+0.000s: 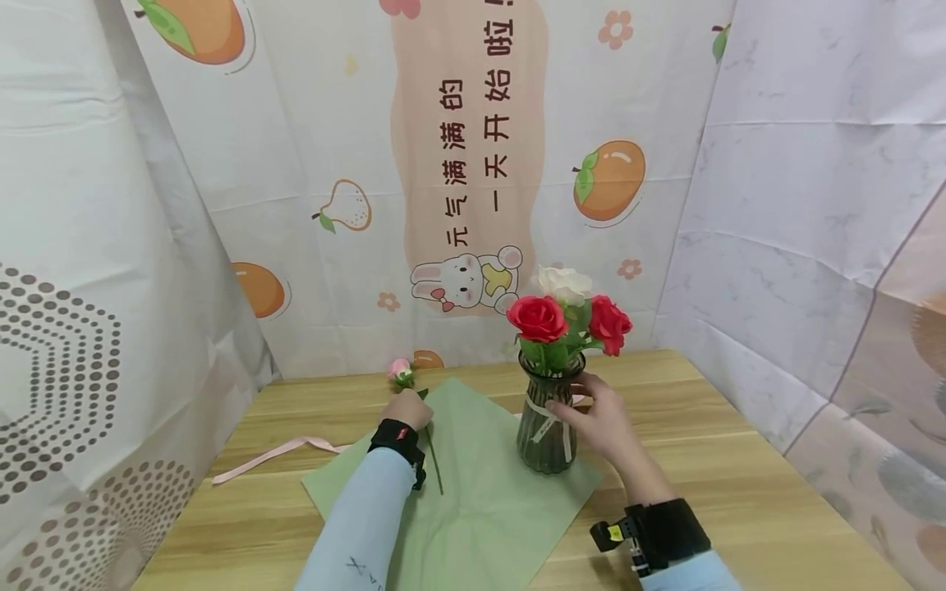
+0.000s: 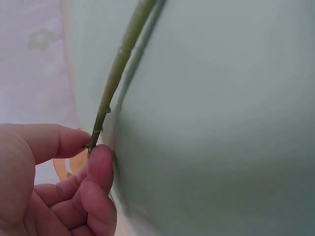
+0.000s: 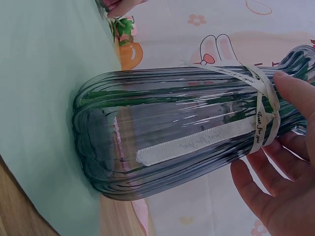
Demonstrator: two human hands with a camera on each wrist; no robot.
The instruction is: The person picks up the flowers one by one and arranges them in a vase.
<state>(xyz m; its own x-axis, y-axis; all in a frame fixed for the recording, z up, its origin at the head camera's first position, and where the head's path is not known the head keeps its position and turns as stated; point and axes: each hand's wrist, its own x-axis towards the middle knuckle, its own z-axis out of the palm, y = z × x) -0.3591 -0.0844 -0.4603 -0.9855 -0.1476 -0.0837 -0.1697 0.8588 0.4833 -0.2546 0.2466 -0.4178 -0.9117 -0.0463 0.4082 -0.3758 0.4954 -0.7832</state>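
Observation:
My left hand [image 1: 406,409] pinches the thin green stem [image 2: 117,73] of a pink rose [image 1: 401,369] between thumb and fingers. The bloom points toward the back of the table, and the stem's tail lies over a sheet of pale green wrapping paper [image 1: 480,509]. With its thumb and fingers curled round the upper part, my right hand [image 1: 602,419] holds a dark ribbed glass vase [image 1: 543,439]. Two red roses [image 1: 537,318] and a white rose [image 1: 564,285] stand in it. A white ribbon [image 3: 197,139] with printed words is tied around the vase.
Left of the paper, a pink ribbon [image 1: 269,454] trails across the wooden table [image 1: 244,525]. A printed curtain [image 1: 310,312] hangs close behind the table's back edge, with more cloth on both sides.

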